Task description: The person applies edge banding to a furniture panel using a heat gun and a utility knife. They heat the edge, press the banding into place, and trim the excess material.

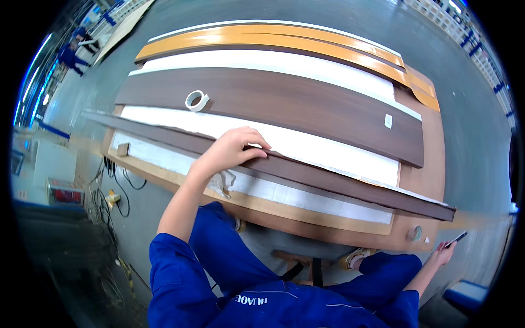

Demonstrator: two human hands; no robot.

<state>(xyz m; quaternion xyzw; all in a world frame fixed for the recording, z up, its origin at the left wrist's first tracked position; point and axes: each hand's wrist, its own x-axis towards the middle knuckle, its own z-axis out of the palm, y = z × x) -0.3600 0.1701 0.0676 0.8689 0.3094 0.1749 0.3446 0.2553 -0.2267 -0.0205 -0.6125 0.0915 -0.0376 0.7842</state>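
Observation:
A long, narrow dark-brown strip (pixel 328 172) runs slantwise across the near half of the table. My left hand (pixel 232 148) reaches over it, thumb and fingers pinching its far edge, where a pale, ragged border shows. Off the table's right near corner, my right hand (pixel 442 255) is closed around a slim dark tool (pixel 456 239); it is too small to name its kind. A wide brown panel (pixel 306 106) lies beyond the strip, carrying a roll of white tape (pixel 197 101) and a small white tag (pixel 388 121).
Glossy orange-yellow panels (pixel 284 39) lie at the table's far side. On the table (pixel 429 147) are a small wooden block (pixel 123 149), a crumpled pale scrap (pixel 220 184) and a greenish roll (pixel 414 233). Black cables (pixel 101 205) hang at left. Two people (pixel 74 54) stand far left.

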